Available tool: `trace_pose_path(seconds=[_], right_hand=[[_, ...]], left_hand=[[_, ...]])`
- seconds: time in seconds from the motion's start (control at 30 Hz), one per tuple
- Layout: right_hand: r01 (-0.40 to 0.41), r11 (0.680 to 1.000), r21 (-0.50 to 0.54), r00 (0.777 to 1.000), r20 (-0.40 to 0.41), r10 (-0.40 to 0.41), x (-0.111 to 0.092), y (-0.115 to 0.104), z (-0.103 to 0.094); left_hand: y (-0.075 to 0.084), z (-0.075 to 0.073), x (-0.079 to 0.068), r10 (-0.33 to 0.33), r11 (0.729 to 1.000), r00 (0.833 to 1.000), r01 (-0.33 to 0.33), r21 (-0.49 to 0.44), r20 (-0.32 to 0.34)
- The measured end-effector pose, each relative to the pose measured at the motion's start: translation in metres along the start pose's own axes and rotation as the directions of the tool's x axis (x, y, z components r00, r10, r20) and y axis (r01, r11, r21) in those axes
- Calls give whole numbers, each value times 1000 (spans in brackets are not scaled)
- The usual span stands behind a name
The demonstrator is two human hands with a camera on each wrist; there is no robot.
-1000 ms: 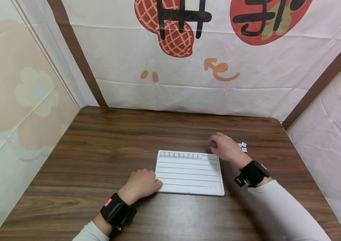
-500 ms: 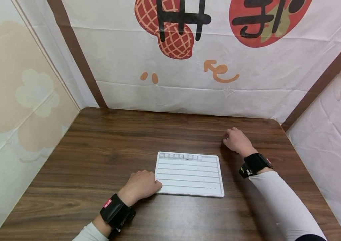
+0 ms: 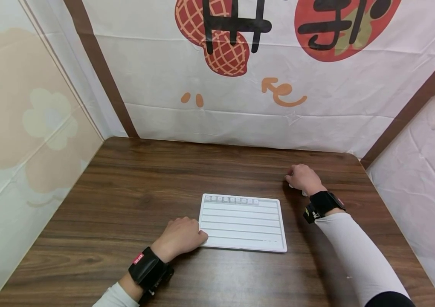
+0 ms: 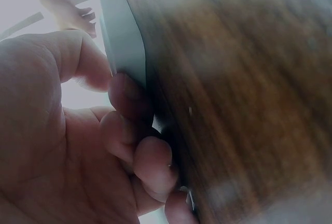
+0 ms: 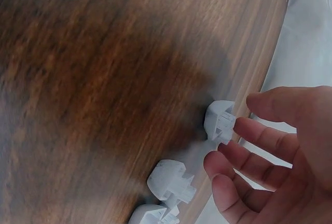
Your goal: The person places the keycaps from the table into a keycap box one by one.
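Observation:
A white ridged board lies flat on the table, with a row of white keycaps along its far edge. My left hand grips the board's near left corner; in the left wrist view its thumb and fingers meet at the board's edge. Beyond the board's far right corner, my right hand reaches down to loose keycaps. In the right wrist view, one keycap lies right at the index fingertip, with the thumb apart from it. Another keycap and a third lie nearby.
The brown wooden table spreads around the board. A printed white cloth hangs behind the table's far edge, and more cloth hangs at both sides.
My right hand has moved from the board's far right corner back and right to the loose keycaps, now mostly hiding them in the head view. The left hand keeps its place.

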State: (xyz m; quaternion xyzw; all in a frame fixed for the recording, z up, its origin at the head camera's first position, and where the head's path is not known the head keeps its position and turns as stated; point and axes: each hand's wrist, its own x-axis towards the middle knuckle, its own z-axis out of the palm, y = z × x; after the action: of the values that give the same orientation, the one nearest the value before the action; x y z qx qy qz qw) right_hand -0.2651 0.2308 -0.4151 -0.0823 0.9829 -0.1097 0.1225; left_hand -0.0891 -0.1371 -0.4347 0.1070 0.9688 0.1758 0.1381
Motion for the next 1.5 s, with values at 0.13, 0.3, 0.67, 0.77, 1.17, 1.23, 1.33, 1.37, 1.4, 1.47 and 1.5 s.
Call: trace_pose_path(seconds=[0.13,0.3,0.67,0.77,1.17,1.23,1.33,1.37,1.4,1.47,1.5], right_hand=[[-4,1000,1,1000,-3,4,2,4,3],[2,1000,1,1000,-9,-2,5,7,6],[78,996,43,992,-101,-74,2,4,6],[92,993,79,989,-121,-82,-3,-2,4],[227,942,248,963,-201,-180,-28,-21,6],[242,922,303,960,-211,-183,-32,-22,7],[276,900,337,953,-217,-210,-36,-23,13],[289,896,338,950,-217,-225,-38,-23,15],[309,892,329,944,-221,-246,-39,-24,17],[343,886,311,933,-224,-283,-41,-25,21],[358,885,297,927,-224,-300,-41,-25,23]], left_hand=[[0,0,0,5,1000,1000,-5,-2,-5],[1,1,0,6,1000,1000,-6,-2,-8],[2,2,-1,-11,1000,1000,11,-5,3],[2,1,0,-5,1000,1000,5,-3,-1],[1,1,0,0,1000,1000,0,6,-16],[1,1,0,-2,1000,1000,2,6,-15],[1,2,0,-4,1000,1000,4,8,-14],[1,2,0,-4,1000,1000,4,9,-14],[0,2,0,-4,1000,1000,4,9,-14],[0,3,0,-3,1000,1000,4,10,-16],[0,3,0,-3,1000,1000,3,10,-17]])
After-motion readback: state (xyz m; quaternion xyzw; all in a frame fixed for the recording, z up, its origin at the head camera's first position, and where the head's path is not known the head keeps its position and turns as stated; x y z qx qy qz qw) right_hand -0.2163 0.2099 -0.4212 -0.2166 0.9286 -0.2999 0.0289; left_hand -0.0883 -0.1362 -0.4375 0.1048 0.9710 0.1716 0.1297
